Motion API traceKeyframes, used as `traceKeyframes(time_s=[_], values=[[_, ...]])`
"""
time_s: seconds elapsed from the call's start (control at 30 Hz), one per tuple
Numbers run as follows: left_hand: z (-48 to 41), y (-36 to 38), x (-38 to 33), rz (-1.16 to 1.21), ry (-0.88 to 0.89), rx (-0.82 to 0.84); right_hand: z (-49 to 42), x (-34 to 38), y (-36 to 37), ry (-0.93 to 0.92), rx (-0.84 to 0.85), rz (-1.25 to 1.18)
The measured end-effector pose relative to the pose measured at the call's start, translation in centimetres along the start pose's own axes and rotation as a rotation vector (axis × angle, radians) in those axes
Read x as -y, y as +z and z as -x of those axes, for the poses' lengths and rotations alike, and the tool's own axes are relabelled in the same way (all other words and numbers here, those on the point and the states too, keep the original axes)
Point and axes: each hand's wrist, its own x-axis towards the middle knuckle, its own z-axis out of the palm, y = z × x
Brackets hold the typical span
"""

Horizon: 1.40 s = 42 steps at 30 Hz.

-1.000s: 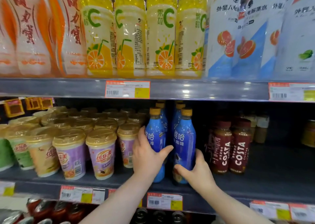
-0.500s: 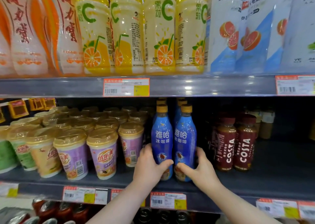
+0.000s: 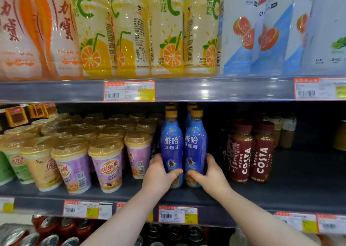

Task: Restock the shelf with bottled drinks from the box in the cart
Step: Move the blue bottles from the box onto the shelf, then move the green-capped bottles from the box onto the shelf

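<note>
Two blue coffee bottles with yellow caps stand upright side by side at the front of the middle shelf [image 3: 299, 195]. My left hand [image 3: 159, 174] grips the base of the left blue bottle [image 3: 171, 144], thumb across its front. My right hand [image 3: 209, 172] grips the base of the right blue bottle [image 3: 195, 142] the same way. More blue bottles stand in two rows behind them. The box and the cart are out of view.
Purple and beige milk-tea cups [image 3: 106, 163] crowd the shelf to the left. Two dark red Costa bottles [image 3: 251, 154] stand to the right, with bare shelf beyond. Yellow orange-drink bottles [image 3: 166, 32] fill the shelf above. Cans [image 3: 46, 232] lie below.
Both hands slid down to the bottles' bases and turned the labels to the front; the two bottles now stand level and close together at the shelf's front.
</note>
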Motion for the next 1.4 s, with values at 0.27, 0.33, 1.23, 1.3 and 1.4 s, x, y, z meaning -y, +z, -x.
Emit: traceKeyframes(time_s=[0.27,0.33,1.23,1.3,1.4], values=[[0.4,0.4,0.5,-0.039,-0.073,0.060,0.0,-0.1,0.1,-0.011,0.006,0.000],[0.5,0.3,0.4,-0.046,-0.095,0.075,0.1,0.0,0.1,-0.012,0.004,0.005],[14.9,-11.1,5.2,-0.921,-0.103,0.200,10.2,5.3,8.7,-0.682,0.410,0.896],[16.7,-13.3,6.9,-0.932,-0.163,0.211,11.1,6.1,10.9,-0.676,0.481,0.894],[20.1,-17.6,9.9,-0.937,-0.246,0.216,13.0,8.2,15.5,-0.663,0.543,0.866]])
